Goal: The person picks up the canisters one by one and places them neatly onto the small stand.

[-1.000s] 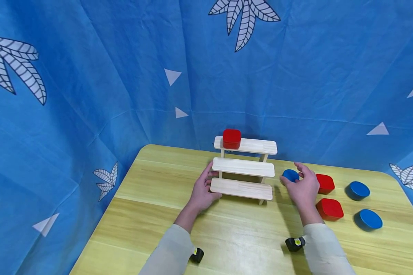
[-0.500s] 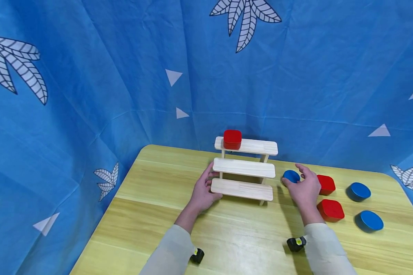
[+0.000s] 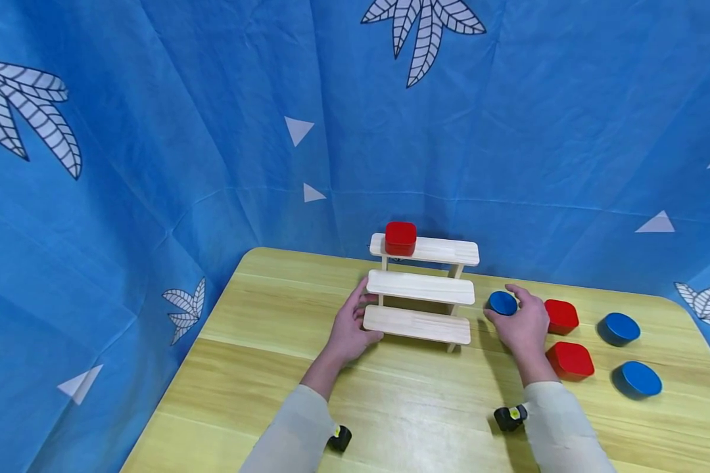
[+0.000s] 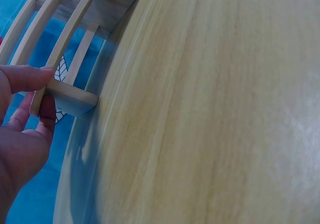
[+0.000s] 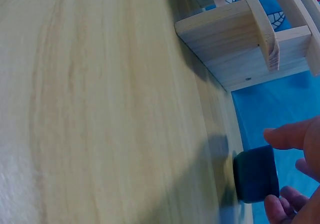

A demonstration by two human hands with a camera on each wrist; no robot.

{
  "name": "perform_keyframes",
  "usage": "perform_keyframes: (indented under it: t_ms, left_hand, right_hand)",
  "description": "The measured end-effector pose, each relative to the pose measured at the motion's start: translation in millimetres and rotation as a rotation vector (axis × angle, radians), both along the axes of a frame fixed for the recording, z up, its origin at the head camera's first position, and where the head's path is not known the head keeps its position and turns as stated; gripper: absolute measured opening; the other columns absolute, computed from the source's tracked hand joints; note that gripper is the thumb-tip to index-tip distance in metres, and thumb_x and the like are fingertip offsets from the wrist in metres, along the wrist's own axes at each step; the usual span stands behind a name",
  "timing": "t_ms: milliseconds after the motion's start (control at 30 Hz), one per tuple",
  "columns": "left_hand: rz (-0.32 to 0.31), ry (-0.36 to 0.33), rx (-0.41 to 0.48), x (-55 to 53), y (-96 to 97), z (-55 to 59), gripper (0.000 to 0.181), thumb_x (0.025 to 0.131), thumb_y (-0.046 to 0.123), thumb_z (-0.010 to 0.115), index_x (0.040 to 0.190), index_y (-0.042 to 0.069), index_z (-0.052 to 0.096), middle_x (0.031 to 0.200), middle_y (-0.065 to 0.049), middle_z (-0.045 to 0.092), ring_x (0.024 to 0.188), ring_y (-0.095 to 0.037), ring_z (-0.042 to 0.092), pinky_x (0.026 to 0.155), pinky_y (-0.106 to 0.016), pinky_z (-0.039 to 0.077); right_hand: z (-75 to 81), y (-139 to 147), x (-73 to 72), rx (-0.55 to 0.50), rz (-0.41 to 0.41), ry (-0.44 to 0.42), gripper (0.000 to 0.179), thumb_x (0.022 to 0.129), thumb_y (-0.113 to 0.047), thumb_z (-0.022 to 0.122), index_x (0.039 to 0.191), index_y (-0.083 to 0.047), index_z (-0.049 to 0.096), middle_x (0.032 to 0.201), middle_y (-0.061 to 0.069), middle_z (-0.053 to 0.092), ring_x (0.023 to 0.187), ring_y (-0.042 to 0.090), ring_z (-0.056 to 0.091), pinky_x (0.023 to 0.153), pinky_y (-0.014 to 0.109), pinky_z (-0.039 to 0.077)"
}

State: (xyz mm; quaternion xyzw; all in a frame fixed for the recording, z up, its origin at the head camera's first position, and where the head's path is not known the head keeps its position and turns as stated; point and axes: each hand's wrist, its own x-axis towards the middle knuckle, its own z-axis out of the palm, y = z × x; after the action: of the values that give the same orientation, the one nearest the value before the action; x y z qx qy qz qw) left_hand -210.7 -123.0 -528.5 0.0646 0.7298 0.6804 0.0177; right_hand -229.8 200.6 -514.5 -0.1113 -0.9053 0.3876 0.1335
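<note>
A three-tier wooden shelf rack (image 3: 420, 287) stands near the table's back edge. My left hand (image 3: 348, 332) grips the left end of its lowest board; in the left wrist view the thumb lies over the board and fingers curl beneath. One red square box (image 3: 400, 238) sits on the left of the top board. To the right of the rack, my right hand (image 3: 523, 325) pinches a small blue round box (image 3: 502, 303) between thumb and fingers. The right wrist view shows this blue box (image 5: 256, 174) low over the tabletop, its sides spanned by the thumb and fingertips.
Right of my right hand are two red square boxes (image 3: 570, 360) and two blue round boxes (image 3: 637, 380) on the wooden table (image 3: 260, 341). A blue patterned cloth (image 3: 390, 151) hangs close behind the rack and along the left side.
The blue round box in my right hand shows a little more of its top, with thumb and forefinger closer about it. My left hand stays on the rack.
</note>
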Motion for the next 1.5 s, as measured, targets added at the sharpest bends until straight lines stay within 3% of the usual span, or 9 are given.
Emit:
perform_keyframes:
  t_ms: [167, 433, 633, 700, 933, 1033, 1433, 1500]
  left_hand:
    - [0.002, 0.016, 0.002, 0.3, -0.1, 0.8, 0.121, 0.066, -0.031, 0.071, 0.158, 0.035, 0.028, 0.135, -0.011, 0.051, 0.116, -0.029, 0.053, 0.09, -0.036, 0.053]
    - [0.0, 0.016, -0.006, 0.1, -0.9, -0.5, 0.121, 0.066, -0.03, 0.072, 0.157, 0.038, 0.029, 0.134, -0.01, 0.052, 0.114, -0.028, 0.054, 0.09, -0.035, 0.053]
    - [-0.008, 0.01, 0.014, -0.2, -0.9, -0.2, 0.122, 0.066, -0.032, 0.071, 0.159, 0.032, 0.027, 0.136, -0.012, 0.051, 0.116, -0.029, 0.053, 0.09, -0.035, 0.053]
    - [-0.01, 0.001, 0.01, 0.6, -0.6, 1.9, 0.121, 0.065, -0.032, 0.071, 0.159, 0.029, 0.026, 0.136, -0.013, 0.051, 0.115, -0.029, 0.053, 0.09, -0.035, 0.053]
    - [-0.015, 0.0, 0.022, 12.8, 0.2, 26.8, 0.116, 0.065, -0.032, 0.07, 0.16, 0.02, 0.027, 0.134, -0.016, 0.052, 0.114, -0.03, 0.054, 0.089, -0.034, 0.053]
    - [-0.013, 0.007, 0.031, 14.0, -0.1, 28.5, 0.116, 0.065, -0.032, 0.07, 0.159, 0.021, 0.028, 0.134, -0.016, 0.052, 0.114, -0.03, 0.054, 0.089, -0.035, 0.054]
    - [-0.013, -0.001, 0.019, 14.4, 0.2, 30.9, 0.115, 0.065, -0.032, 0.07, 0.159, 0.02, 0.028, 0.133, -0.017, 0.051, 0.115, -0.032, 0.054, 0.09, -0.036, 0.053]
    - [-0.011, -0.007, 0.012, 11.0, -0.5, 24.3, 0.116, 0.065, -0.032, 0.07, 0.16, 0.02, 0.028, 0.134, -0.017, 0.051, 0.115, -0.032, 0.054, 0.09, -0.037, 0.053]
  right_hand:
    - [-3.3, 1.0, -0.9, 0.001, -0.004, 0.009, 0.068, 0.077, -0.013, 0.085, 0.137, 0.001, 0.056, 0.126, 0.031, 0.053, 0.116, 0.048, 0.045, 0.095, 0.063, 0.034]
    - [-6.1, 2.2, -1.1, -0.011, -0.001, -0.029, 0.063, 0.081, -0.012, 0.083, 0.137, 0.002, 0.057, 0.133, 0.03, 0.051, 0.124, 0.049, 0.041, 0.098, 0.066, 0.036]
    - [-9.4, 3.0, -0.9, 0.008, 0.003, -0.01, 0.055, 0.08, -0.012, 0.082, 0.13, 0.003, 0.062, 0.128, 0.031, 0.053, 0.122, 0.05, 0.041, 0.098, 0.066, 0.034]
    - [-11.5, 3.3, -0.4, 0.005, 0.004, -0.008, 0.054, 0.08, -0.011, 0.082, 0.129, 0.003, 0.063, 0.127, 0.031, 0.054, 0.122, 0.05, 0.041, 0.098, 0.065, 0.033]
    - [-17.9, 3.5, -0.5, 0.002, 0.006, 0.019, 0.051, 0.081, -0.01, 0.081, 0.128, 0.003, 0.064, 0.126, 0.03, 0.055, 0.121, 0.05, 0.042, 0.098, 0.066, 0.029]
    - [-19.0, 3.6, -1.2, 0.003, 0.002, 0.026, 0.051, 0.082, -0.01, 0.08, 0.128, 0.003, 0.064, 0.127, 0.03, 0.055, 0.121, 0.05, 0.042, 0.098, 0.066, 0.029]
    - [-15.8, 2.2, -0.2, -0.007, -0.026, 0.0, 0.051, 0.083, -0.012, 0.08, 0.13, 0.001, 0.065, 0.129, 0.029, 0.055, 0.123, 0.049, 0.041, 0.099, 0.066, 0.029]
    - [-16.0, 2.7, -0.5, -0.009, -0.031, -0.002, 0.051, 0.083, -0.012, 0.081, 0.13, 0.0, 0.065, 0.129, 0.029, 0.055, 0.123, 0.049, 0.041, 0.099, 0.066, 0.029]
